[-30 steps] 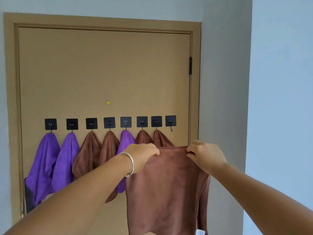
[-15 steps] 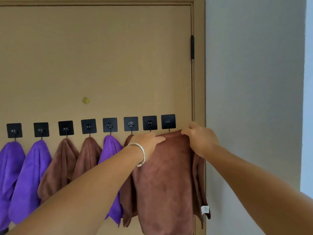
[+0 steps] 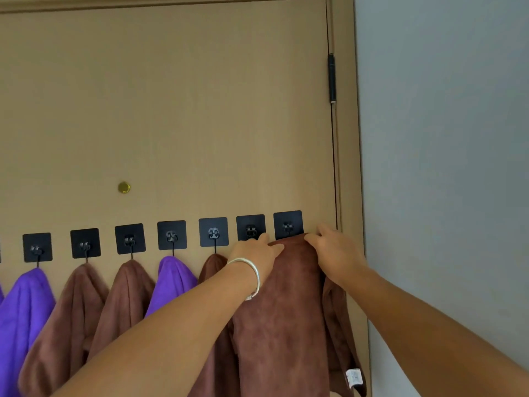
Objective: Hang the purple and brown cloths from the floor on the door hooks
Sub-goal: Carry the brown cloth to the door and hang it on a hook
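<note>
Left hand (image 3: 259, 252) and right hand (image 3: 333, 253) each pinch the brown cloth (image 3: 283, 310) top edge at the rightmost hook (image 3: 288, 226), near the door's right edge; missing the hook drops it.

The person's arms are bare, with no sleeves in view. A smooth silver bangle (image 3: 252, 277) circles the left wrist. Both hands are bare, without gloves.

A tan door (image 3: 171, 110) carries a row of black square hooks (image 3: 171, 234). Left of the rightmost hook (image 3: 288, 224), purple cloths (image 3: 171, 279) and brown cloths (image 3: 126, 290) hang; directly below it drapes another brown cloth (image 3: 286, 310).
</note>
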